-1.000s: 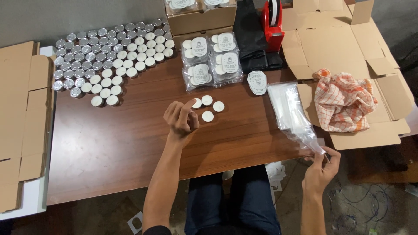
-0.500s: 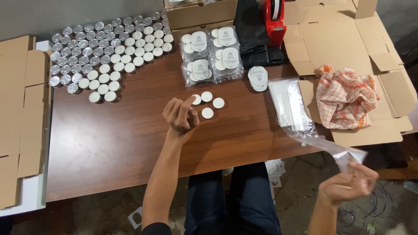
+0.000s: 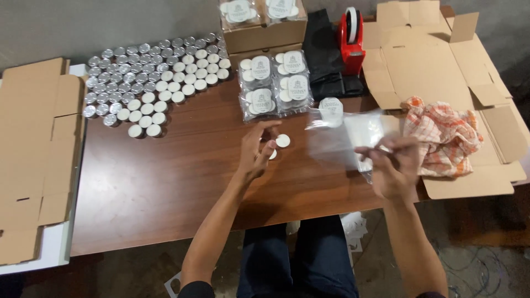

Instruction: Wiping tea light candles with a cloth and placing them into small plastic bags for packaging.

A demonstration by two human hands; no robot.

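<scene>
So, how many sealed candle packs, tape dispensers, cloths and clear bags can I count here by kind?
Sealed candle packs on the table: 4
Sealed candle packs on the cardboard box: 2
Red tape dispenser: 1
Orange checked cloth: 1
Clear bag in the right hand: 1
Total: 9

Four clear packs [image 3: 276,85] of white discs with round pale labels lie at twelve o'clock on the table, two more packs [image 3: 259,11] atop a brown box [image 3: 262,36] behind. A clear bag [image 3: 337,140], blurred, hangs from the right hand [image 3: 395,165] at three o'clock. An open carton [image 3: 436,60] lies at two o'clock.
</scene>
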